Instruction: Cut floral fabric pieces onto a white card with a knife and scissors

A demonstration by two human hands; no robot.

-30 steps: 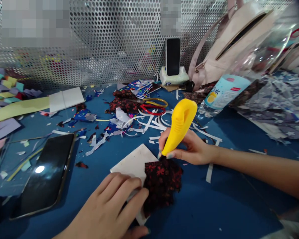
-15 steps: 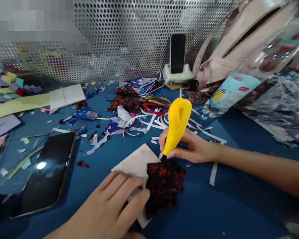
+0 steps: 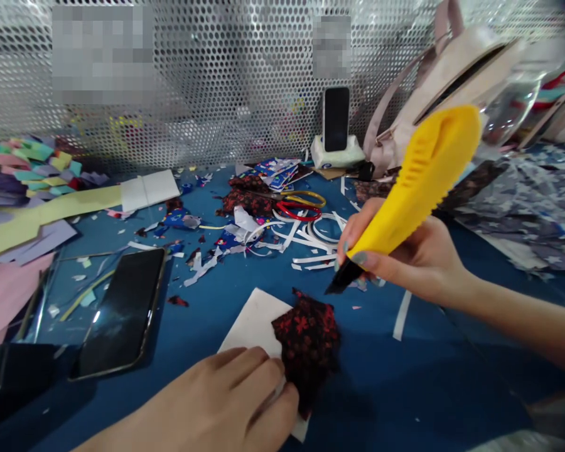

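Note:
My right hand (image 3: 412,260) grips a yellow-handled cutter (image 3: 419,179) with a black tip, held in the air above and to the right of a dark red-flowered fabric piece (image 3: 307,342). The fabric lies partly over a white card (image 3: 254,323) on the blue table (image 3: 405,389). My left hand (image 3: 216,408) presses flat on the card's near edge, its fingertips touching the fabric's left side.
A black phone (image 3: 120,314) lies to the left. Red-and-yellow scissors (image 3: 299,204), white paper strips (image 3: 311,242) and fabric scraps litter the middle. Coloured paper (image 3: 28,213) is stacked far left. Behind stand a propped phone (image 3: 336,119), a pale bag (image 3: 433,81) and a perforated metal wall.
My right hand has lifted the cutter off the fabric's top edge, up and to the right, tilting the handle. The left hand stays pressed on the card.

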